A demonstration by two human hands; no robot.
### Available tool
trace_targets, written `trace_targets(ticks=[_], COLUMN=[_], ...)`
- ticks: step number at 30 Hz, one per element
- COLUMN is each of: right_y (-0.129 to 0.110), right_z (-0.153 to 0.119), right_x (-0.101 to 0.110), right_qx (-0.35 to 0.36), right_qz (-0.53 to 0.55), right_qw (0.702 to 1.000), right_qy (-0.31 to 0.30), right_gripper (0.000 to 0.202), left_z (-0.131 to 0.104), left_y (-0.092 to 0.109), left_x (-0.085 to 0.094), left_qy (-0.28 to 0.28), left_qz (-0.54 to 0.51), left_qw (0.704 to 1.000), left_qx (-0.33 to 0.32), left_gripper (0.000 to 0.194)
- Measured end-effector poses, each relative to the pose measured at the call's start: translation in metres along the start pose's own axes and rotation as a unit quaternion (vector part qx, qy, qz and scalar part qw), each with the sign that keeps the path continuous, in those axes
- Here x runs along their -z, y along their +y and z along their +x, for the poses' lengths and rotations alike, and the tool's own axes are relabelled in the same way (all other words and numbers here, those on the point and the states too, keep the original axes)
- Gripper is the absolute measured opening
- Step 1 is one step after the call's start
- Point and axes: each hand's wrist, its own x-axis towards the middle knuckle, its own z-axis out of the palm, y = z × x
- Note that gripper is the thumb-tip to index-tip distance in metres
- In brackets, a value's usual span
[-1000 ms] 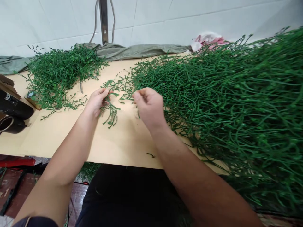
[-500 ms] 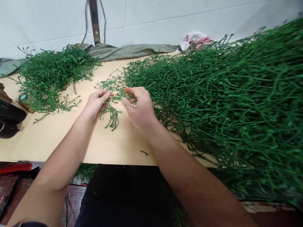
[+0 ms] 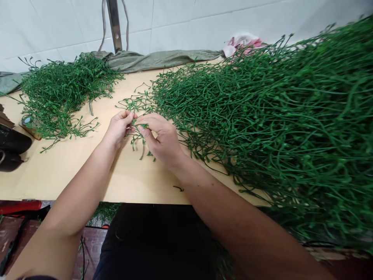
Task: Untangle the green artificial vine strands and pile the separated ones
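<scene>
A small bunch of thin green stems (image 3: 141, 149), plastic-looking and curved, with knobby, forked tips, is held just above the counter (image 3: 145, 182), between the two hands. The left hand (image 3: 119, 126) pinches it between thumb and curled fingers, several stems dangling below. The right hand (image 3: 161, 136) meets it there, thumb and forefinger nipping a green sprig (image 3: 144, 125); whether that belongs to the same bunch cannot be told. Just behind, wiry loose stems (image 3: 138, 102) sprawl across the smooth, tan surface, reaching a large heap (image 3: 262, 109) of long, glossy strands on the right. A smaller, springy, tangled heap (image 3: 67, 81) sits on the left, near a dark cylinder (image 3: 14, 138) with a rounded end. One short stem piece (image 3: 178, 188) lies near the front edge. Farther back, a crumpled grey-green cloth (image 3: 163, 59) and a bunched pink-and-white cloth (image 3: 244, 42) line the pale tiled wall (image 3: 198, 17), beside a flat metal post (image 3: 113, 25).
</scene>
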Motion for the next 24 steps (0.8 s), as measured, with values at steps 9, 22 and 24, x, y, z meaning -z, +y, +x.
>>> trace_targets(ticks=[9, 22, 24], right_y=[-0.004, -0.020, -0.034], right_z=[-0.001, -0.004, -0.011], right_x=[-0.007, -0.005, -0.011], right_qx=[0.000, -0.012, 0.030], right_qz=[0.005, 0.011, 0.053], right_qw=[1.000, 0.999, 0.996], right_qy=[-0.018, -0.032, -0.059], right_gripper=[0.021, 0.026, 0.024], left_z=[0.001, 0.007, 0.013], left_y=[-0.002, -0.009, -0.007], left_x=[-0.003, -0.006, 0.004], left_qy=[0.032, 0.089, 0.145], left_qz=[-0.007, 0.019, 0.002], left_qw=[0.999, 0.996, 0.989], left_qx=[0.009, 0.015, 0.009], left_gripper=[0.014, 0.021, 0.021])
